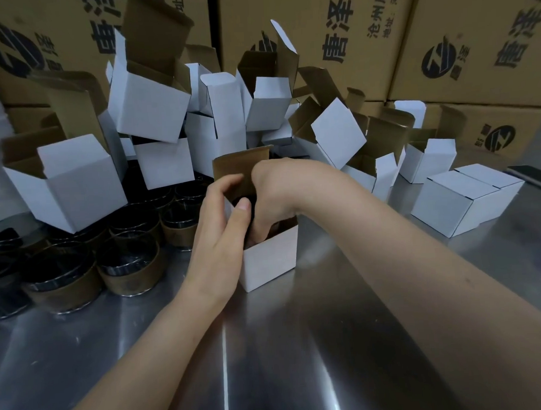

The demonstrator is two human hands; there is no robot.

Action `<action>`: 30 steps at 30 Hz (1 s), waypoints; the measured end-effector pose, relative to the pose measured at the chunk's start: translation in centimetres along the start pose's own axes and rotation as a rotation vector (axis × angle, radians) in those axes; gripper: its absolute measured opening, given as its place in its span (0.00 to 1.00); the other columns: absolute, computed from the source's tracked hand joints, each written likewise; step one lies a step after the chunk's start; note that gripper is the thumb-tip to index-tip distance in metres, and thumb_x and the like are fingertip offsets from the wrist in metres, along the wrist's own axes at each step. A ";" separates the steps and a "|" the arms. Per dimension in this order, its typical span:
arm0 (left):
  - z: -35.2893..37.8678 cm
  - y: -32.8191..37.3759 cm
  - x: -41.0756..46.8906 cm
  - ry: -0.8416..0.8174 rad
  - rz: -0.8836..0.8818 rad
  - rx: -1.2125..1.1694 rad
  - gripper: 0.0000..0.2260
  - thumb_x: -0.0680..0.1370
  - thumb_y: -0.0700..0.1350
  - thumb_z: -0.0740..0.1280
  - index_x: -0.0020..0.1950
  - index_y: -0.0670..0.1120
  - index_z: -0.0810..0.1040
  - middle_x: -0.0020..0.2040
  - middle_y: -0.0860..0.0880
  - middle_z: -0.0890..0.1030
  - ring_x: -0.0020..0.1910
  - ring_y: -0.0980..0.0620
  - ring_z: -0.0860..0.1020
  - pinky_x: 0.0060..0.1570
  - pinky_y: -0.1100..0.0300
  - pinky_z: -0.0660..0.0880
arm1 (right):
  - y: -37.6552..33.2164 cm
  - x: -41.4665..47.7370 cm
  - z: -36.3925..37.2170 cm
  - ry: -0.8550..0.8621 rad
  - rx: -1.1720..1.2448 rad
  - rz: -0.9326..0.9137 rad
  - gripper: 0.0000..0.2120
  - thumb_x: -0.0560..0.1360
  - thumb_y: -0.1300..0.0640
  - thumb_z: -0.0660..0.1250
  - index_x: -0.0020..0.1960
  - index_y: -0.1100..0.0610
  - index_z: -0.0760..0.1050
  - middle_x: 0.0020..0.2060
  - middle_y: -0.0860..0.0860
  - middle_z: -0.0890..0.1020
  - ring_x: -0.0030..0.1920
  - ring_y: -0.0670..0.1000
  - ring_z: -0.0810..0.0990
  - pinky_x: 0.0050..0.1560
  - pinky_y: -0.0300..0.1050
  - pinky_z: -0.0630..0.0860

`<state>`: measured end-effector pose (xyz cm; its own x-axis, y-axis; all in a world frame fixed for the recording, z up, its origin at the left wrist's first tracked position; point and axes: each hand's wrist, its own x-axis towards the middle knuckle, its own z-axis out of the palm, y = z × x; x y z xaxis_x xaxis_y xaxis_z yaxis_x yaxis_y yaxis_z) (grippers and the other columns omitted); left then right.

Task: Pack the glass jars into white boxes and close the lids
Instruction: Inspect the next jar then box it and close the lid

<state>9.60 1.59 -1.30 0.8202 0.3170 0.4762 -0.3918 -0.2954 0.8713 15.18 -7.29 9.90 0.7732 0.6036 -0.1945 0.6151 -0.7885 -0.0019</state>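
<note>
On white box [270,260], left hand [220,238]'s grip

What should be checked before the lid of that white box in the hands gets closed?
1. The box stands upright on the table: ok.
2. The left hand grips the box side: ok.
3. The lid flap stands up, free to fold: ok.
4. The jar sits fully down inside: cannot tell, hidden by the right hand.
5. The right hand is out of the opening: not ok, its fingers reach inside.
</note>
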 end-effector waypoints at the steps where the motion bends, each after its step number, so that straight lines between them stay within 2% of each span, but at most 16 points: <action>1: 0.0 0.0 0.0 -0.001 -0.003 0.000 0.20 0.78 0.52 0.56 0.70 0.52 0.68 0.67 0.56 0.72 0.69 0.59 0.68 0.70 0.49 0.66 | -0.1 0.0 -0.2 -0.009 -0.034 -0.014 0.16 0.71 0.52 0.74 0.37 0.57 0.67 0.33 0.51 0.72 0.30 0.48 0.71 0.24 0.37 0.66; 3: 0.0 0.1 0.0 -0.001 -0.007 0.003 0.20 0.78 0.53 0.56 0.70 0.52 0.68 0.66 0.56 0.72 0.68 0.58 0.68 0.70 0.49 0.66 | -0.3 0.1 -0.5 -0.037 -0.086 -0.034 0.15 0.73 0.52 0.72 0.38 0.57 0.69 0.33 0.50 0.72 0.30 0.47 0.71 0.23 0.35 0.67; 5: 0.0 0.1 0.0 -0.003 -0.003 0.003 0.19 0.79 0.53 0.55 0.69 0.52 0.68 0.65 0.57 0.73 0.68 0.59 0.69 0.70 0.50 0.66 | -0.4 0.1 -0.7 -0.073 -0.101 -0.061 0.11 0.75 0.52 0.71 0.45 0.59 0.72 0.34 0.50 0.72 0.31 0.47 0.71 0.19 0.32 0.67; 7: 0.0 0.1 0.0 -0.009 0.002 0.003 0.18 0.79 0.53 0.55 0.68 0.53 0.68 0.65 0.57 0.73 0.67 0.60 0.69 0.70 0.52 0.67 | -0.5 0.1 -0.9 -0.096 -0.107 -0.079 0.12 0.75 0.53 0.70 0.52 0.59 0.72 0.36 0.50 0.71 0.31 0.47 0.71 0.16 0.30 0.64; 9: 0.1 0.0 0.0 -0.014 0.001 0.004 0.18 0.79 0.53 0.55 0.68 0.54 0.68 0.65 0.56 0.73 0.67 0.60 0.69 0.70 0.54 0.66 | -0.7 0.4 -0.6 -0.103 -0.135 -0.078 0.10 0.77 0.54 0.68 0.49 0.59 0.70 0.36 0.51 0.70 0.31 0.47 0.70 0.17 0.32 0.66; 12: 0.1 -0.2 0.0 -0.021 0.000 0.015 0.20 0.79 0.53 0.54 0.70 0.53 0.67 0.67 0.54 0.72 0.68 0.60 0.68 0.69 0.57 0.66 | -1.2 1.4 0.8 -0.109 -0.189 -0.048 0.15 0.78 0.54 0.65 0.37 0.58 0.66 0.36 0.51 0.70 0.34 0.50 0.71 0.34 0.39 0.73; 14: 0.1 -0.3 0.0 -0.026 -0.001 0.019 0.21 0.79 0.54 0.53 0.71 0.53 0.67 0.68 0.54 0.71 0.68 0.61 0.68 0.68 0.60 0.66 | -1.3 1.8 1.3 -0.106 -0.182 -0.035 0.15 0.78 0.55 0.66 0.37 0.57 0.65 0.37 0.52 0.71 0.40 0.54 0.75 0.47 0.46 0.76; 17: 0.1 -0.4 0.1 -0.034 -0.003 0.009 0.20 0.79 0.54 0.52 0.71 0.53 0.66 0.68 0.54 0.71 0.68 0.61 0.67 0.69 0.60 0.66 | -1.3 1.9 1.4 -0.126 -0.202 -0.051 0.13 0.78 0.55 0.66 0.38 0.58 0.67 0.37 0.52 0.71 0.44 0.56 0.75 0.52 0.49 0.76; 19: 0.0 -0.5 0.1 -0.033 -0.005 -0.003 0.20 0.79 0.53 0.52 0.70 0.55 0.66 0.68 0.55 0.70 0.68 0.62 0.67 0.69 0.62 0.65 | -1.3 1.7 1.3 -0.131 -0.216 -0.084 0.09 0.79 0.55 0.65 0.44 0.58 0.69 0.37 0.52 0.71 0.43 0.55 0.75 0.48 0.46 0.76; 21: 0.0 -0.4 0.2 -0.030 -0.016 -0.018 0.19 0.78 0.52 0.52 0.69 0.57 0.66 0.68 0.55 0.70 0.68 0.63 0.67 0.68 0.64 0.64 | -1.1 1.3 1.0 -0.120 -0.204 -0.112 0.07 0.79 0.55 0.64 0.49 0.59 0.69 0.37 0.52 0.70 0.38 0.53 0.73 0.31 0.39 0.75; 23: 0.0 -0.4 0.3 -0.033 -0.020 -0.037 0.18 0.77 0.51 0.53 0.67 0.59 0.66 0.67 0.57 0.70 0.67 0.65 0.66 0.66 0.69 0.63 | -0.4 0.8 0.8 -0.111 -0.125 -0.096 0.08 0.79 0.56 0.65 0.45 0.59 0.70 0.37 0.52 0.69 0.32 0.50 0.70 0.16 0.32 0.67; 24: 0.0 -0.4 0.3 -0.037 -0.018 -0.044 0.18 0.77 0.51 0.54 0.66 0.59 0.66 0.66 0.59 0.70 0.66 0.68 0.66 0.64 0.73 0.62 | 0.0 0.7 0.8 -0.104 -0.082 -0.085 0.10 0.78 0.56 0.66 0.41 0.59 0.69 0.37 0.52 0.69 0.32 0.48 0.69 0.14 0.31 0.65; 25: 0.0 -0.4 0.4 -0.038 -0.016 -0.053 0.17 0.77 0.51 0.55 0.66 0.59 0.66 0.65 0.61 0.69 0.64 0.70 0.66 0.61 0.77 0.62 | 0.3 0.8 0.9 -0.094 -0.035 -0.074 0.13 0.77 0.55 0.68 0.39 0.57 0.67 0.37 0.51 0.70 0.32 0.48 0.70 0.16 0.31 0.66; 27: 0.0 -0.4 0.4 -0.040 -0.015 -0.083 0.17 0.77 0.50 0.56 0.66 0.59 0.66 0.63 0.64 0.69 0.61 0.74 0.67 0.57 0.80 0.62 | 0.8 0.8 1.0 -0.075 0.086 -0.059 0.14 0.74 0.53 0.71 0.38 0.56 0.67 0.37 0.51 0.73 0.35 0.48 0.74 0.26 0.34 0.74; 29: -0.1 -0.5 0.5 -0.042 -0.019 -0.120 0.17 0.77 0.50 0.56 0.65 0.60 0.67 0.63 0.64 0.70 0.61 0.74 0.68 0.56 0.79 0.64 | 1.4 0.5 1.1 -0.061 0.239 -0.051 0.12 0.72 0.51 0.74 0.44 0.57 0.73 0.41 0.52 0.77 0.41 0.51 0.79 0.39 0.43 0.81; 30: -0.1 -0.5 0.5 -0.042 -0.023 -0.141 0.16 0.77 0.50 0.57 0.65 0.60 0.67 0.63 0.63 0.71 0.61 0.72 0.69 0.56 0.78 0.65 | 1.8 0.3 1.1 -0.033 0.315 -0.053 0.14 0.71 0.50 0.75 0.49 0.57 0.75 0.44 0.52 0.78 0.45 0.52 0.81 0.43 0.45 0.82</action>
<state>10.15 2.00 -1.44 0.8454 0.2832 0.4529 -0.4246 -0.1582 0.8915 16.30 -8.66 8.78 0.7327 0.6448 -0.2176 0.5725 -0.7569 -0.3152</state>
